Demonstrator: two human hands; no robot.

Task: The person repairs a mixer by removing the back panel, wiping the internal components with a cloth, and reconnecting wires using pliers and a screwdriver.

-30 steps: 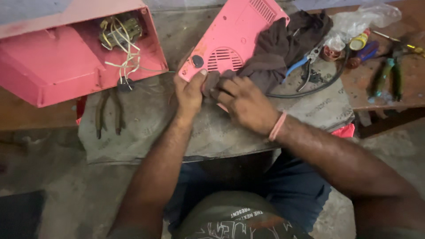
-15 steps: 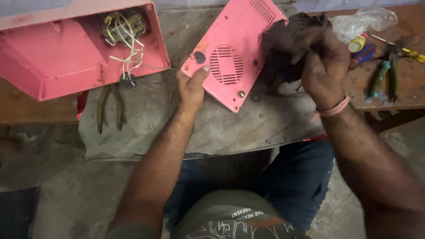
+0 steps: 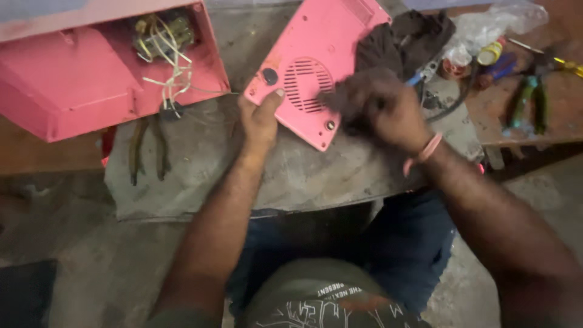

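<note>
A pink panel [image 3: 316, 58] with a round vent grille and a black knob lies tilted on a grey stone slab [image 3: 303, 176]. My left hand [image 3: 260, 118] grips the panel's lower left corner, thumb on top. My right hand [image 3: 379, 109] is blurred over the panel's right edge and is closed on a dark cloth [image 3: 404, 39], part of which lies bunched behind the hand. A pink band sits on my right wrist.
A pink metal housing [image 3: 91, 73] with loose wires stands at the left. Pliers [image 3: 146, 149] lie on the slab below it. At the right, on a wooden bench [image 3: 565, 103], are green-handled pliers [image 3: 531, 100], a screwdriver, tape rolls and a plastic bag.
My right hand came back from the upper right with the cloth and is now on the panel's right side. The left hand still holds the panel's corner.
</note>
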